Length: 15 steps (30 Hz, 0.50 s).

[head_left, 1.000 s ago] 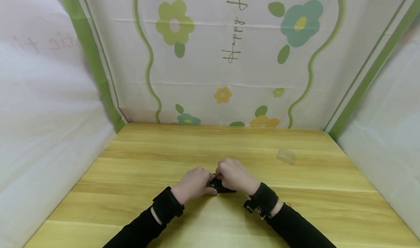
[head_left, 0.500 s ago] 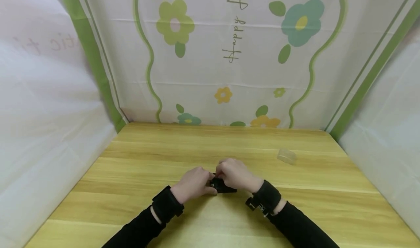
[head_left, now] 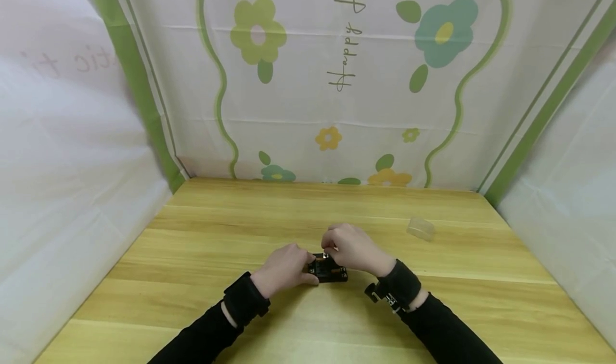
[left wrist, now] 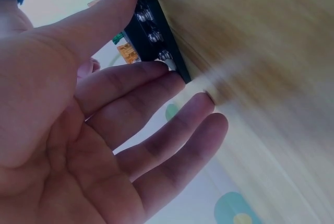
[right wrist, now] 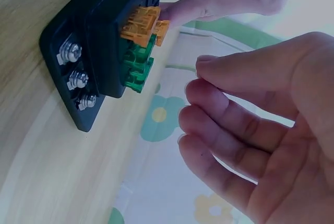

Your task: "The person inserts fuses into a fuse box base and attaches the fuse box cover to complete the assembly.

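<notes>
A black fuse block (head_left: pixel 332 276) with metal screw terminals lies on the wooden table. Green fuses (right wrist: pixel 136 70) and orange fuses (right wrist: pixel 141 26) stand up from its top in the right wrist view. My left hand (head_left: pixel 285 268) grips the left end of the block between thumb and fingers; in the left wrist view the thumb lies over the near edge and two fingertips touch the far side. Just above the block's far side hovers my right hand (head_left: pixel 353 250). Its fingers (right wrist: pixel 229 145) are loosely bent, apart from the fuses, with nothing seen between them and the thumb.
A small clear plastic piece (head_left: pixel 421 229) lies on the table (head_left: pixel 240 209), right of and beyond the hands. White printed cloth (head_left: pixel 298 97) hangs behind the table and along both sides.
My right hand has risen off the block and drawn slightly right and away, uncovering more of its top. The left hand keeps its grip, and the block stays in place.
</notes>
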{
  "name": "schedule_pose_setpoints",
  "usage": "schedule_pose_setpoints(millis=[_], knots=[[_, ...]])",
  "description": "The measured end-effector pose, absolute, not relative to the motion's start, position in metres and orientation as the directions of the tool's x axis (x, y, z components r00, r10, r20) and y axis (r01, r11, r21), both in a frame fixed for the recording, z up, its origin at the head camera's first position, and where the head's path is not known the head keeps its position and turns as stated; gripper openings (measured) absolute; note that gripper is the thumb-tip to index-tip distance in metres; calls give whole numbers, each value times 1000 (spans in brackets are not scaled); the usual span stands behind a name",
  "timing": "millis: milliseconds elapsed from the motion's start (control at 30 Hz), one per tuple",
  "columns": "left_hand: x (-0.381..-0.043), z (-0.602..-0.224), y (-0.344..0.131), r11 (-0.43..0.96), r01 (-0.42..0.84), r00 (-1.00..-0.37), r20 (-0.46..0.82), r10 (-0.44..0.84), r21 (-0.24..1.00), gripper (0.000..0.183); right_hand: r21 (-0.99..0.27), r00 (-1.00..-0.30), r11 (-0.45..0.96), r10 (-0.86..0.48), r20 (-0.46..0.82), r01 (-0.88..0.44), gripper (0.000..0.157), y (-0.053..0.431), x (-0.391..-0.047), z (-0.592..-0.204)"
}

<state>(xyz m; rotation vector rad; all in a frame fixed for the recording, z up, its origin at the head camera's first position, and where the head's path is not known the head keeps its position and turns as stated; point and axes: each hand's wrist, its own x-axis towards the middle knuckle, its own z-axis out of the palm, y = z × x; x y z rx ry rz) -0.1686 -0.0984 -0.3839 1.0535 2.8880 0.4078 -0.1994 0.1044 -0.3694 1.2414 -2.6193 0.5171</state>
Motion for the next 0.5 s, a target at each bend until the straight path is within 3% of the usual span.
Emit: schedule_pose_setpoints(millis=[500], knots=[[-168, -384, -99, 740, 616, -773, 28, 633, 270, 31, -242, -650, 604, -695, 306, -759, 9, 120, -198, -374]])
